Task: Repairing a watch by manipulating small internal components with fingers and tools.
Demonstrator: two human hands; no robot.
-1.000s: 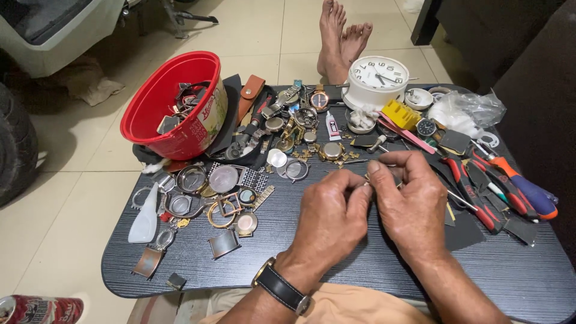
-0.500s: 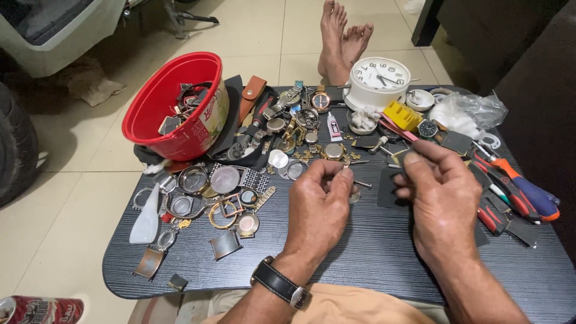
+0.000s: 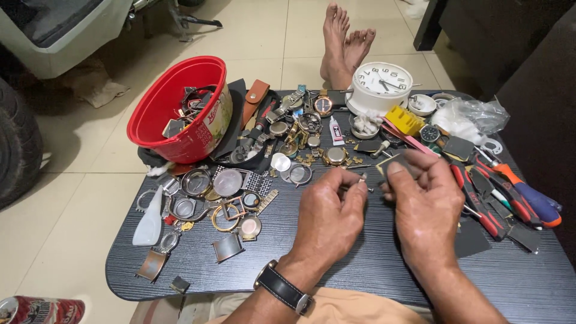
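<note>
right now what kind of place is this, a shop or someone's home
Probably a home watch-repair spot on a tiled floor, not a shop: a low black table strewn with watch cases and straps, pliers, a white alarm clock, and bare feet beyond.

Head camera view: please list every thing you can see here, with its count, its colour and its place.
table: one, black wood-grain, fills the lower view
bucket: one, red, far left corner, holds small parts
alarm clock: one, white, far middle edge
watch cases and rings: many, silver and gold, left half
glue tube: one, white, beside the clock
yellow box: one, right of the clock
plastic bag: one, clear, far right
pliers and screwdrivers: several, red, orange and blue grips, right edge
bare feet: two, on the floor beyond the table
left hand: fingers pinch a small metal piece; black wristwatch
right hand: fingers pinch a small dark square piece
</note>
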